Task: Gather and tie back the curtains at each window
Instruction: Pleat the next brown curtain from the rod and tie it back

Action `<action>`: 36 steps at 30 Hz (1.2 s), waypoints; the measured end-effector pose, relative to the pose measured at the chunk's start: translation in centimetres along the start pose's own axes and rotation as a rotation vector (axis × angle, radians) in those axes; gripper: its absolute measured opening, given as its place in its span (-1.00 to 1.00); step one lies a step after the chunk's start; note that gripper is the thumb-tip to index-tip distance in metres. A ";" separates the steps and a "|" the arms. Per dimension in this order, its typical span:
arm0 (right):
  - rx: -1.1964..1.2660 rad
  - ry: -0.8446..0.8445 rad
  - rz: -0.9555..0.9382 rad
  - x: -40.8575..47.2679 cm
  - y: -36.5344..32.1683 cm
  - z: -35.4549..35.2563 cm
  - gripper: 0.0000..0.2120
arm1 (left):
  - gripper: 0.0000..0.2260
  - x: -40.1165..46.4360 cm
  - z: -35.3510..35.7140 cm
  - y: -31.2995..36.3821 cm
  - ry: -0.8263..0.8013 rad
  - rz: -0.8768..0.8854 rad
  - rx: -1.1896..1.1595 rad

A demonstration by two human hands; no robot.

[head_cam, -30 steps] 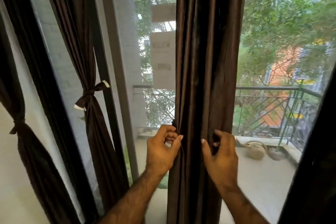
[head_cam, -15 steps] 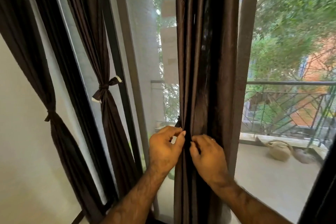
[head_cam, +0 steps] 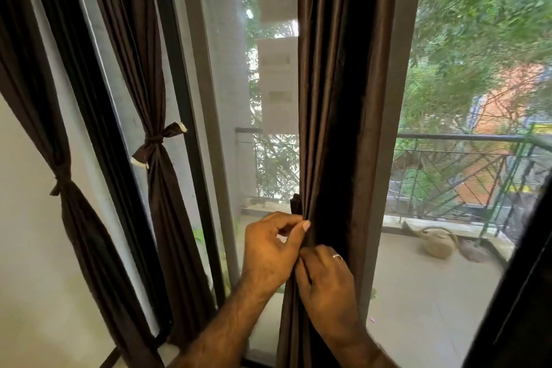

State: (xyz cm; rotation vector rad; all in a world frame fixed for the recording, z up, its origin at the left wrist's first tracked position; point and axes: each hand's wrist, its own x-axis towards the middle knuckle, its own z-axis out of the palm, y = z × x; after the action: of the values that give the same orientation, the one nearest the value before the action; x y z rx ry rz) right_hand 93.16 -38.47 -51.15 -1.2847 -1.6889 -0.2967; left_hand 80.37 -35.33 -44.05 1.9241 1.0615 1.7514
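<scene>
1. Since a second ago, both hands have drawn together in front of the middle curtain (head_cam: 343,98); the right hand, which was set apart at the far edge of the bunch, now sits just below and touching the left, and the folds between them are squeezed narrower.
2. Left hand (head_cam: 268,251) curls around the near edge of that curtain, thumb and forefinger pinching a fold, with a short dark tie-band end (head_cam: 296,203) sticking up just above it.
3. Right hand (head_cam: 324,281) has its fingers curled into the cloth, pinching folds; what else they hold, I cannot tell.
4. Middle curtain hangs straight against the grey window frame (head_cam: 400,128), gathered at hand height but not yet bound.
5. Left of it, the second curtain (head_cam: 155,176) is already knotted with a white-tipped tie (head_cam: 161,143), and the far-left curtain (head_cam: 74,218) is cinched too.
6. Judging from this, the step in hand is gathering and starting the wrap on the third curtain.
7. Next, one hand must keep the bunch squeezed while the other passes the band around and knots it; slack would likely let the slippery folds spread.
</scene>
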 end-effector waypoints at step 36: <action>-0.094 0.089 -0.011 -0.4 1.1 -3.2 -0.80 | -0.90 -2.0 0.9 2.3 -0.070 -0.034 0.033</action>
State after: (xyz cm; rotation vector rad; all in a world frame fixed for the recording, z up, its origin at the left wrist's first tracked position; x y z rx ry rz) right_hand 95.79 -40.44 -50.15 -1.3118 -1.6228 -0.4379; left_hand 82.02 -38.03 -44.10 1.9600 1.0980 1.6458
